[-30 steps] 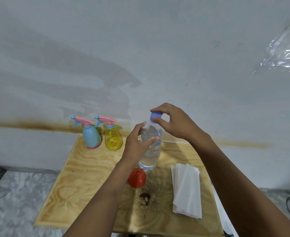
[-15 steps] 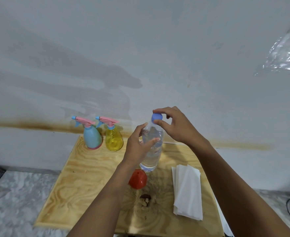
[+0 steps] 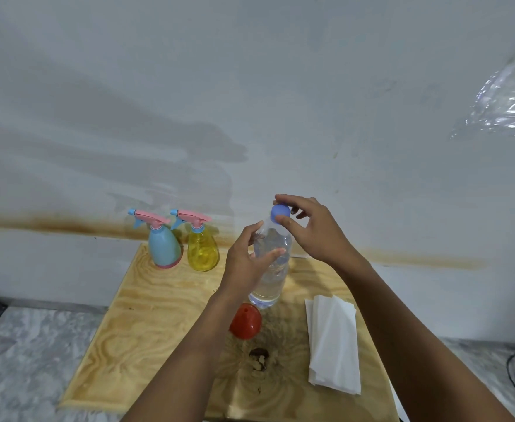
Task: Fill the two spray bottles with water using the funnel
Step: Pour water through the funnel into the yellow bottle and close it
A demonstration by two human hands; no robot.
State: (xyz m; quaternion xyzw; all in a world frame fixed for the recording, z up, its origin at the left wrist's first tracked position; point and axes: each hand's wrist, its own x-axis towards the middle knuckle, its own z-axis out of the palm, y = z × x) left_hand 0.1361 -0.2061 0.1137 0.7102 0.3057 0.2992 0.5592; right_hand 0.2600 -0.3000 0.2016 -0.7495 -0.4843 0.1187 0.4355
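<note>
- The left hand (image 3: 247,263) is wrapped around the middle of a clear water bottle (image 3: 269,269), holding it upright just above the plywood desk (image 3: 146,315).
- The right hand (image 3: 314,229) pinches the bottle's blue cap (image 3: 280,212) between thumb and fingertips — the cap sits on the neck.
- The bottle carries no label that I can read; its plastic is bare and see-through, with water showing inside.
- The red funnel (image 3: 245,321) lies on the desk just below the left wrist, close to the bottle's base.
- Left of the left hand, at the far edge of the desk against the wall, stand the two spray bottles side by side: a blue spray bottle (image 3: 163,249) and a yellow spray bottle (image 3: 203,251), both upright with pink trigger heads on. No writing shows on either.
- A stack of folded white paper towels (image 3: 333,342) lies under the right forearm, near the funnel but apart from it.
- A dark knot (image 3: 259,359) marks the wood between the two forearms.
</note>
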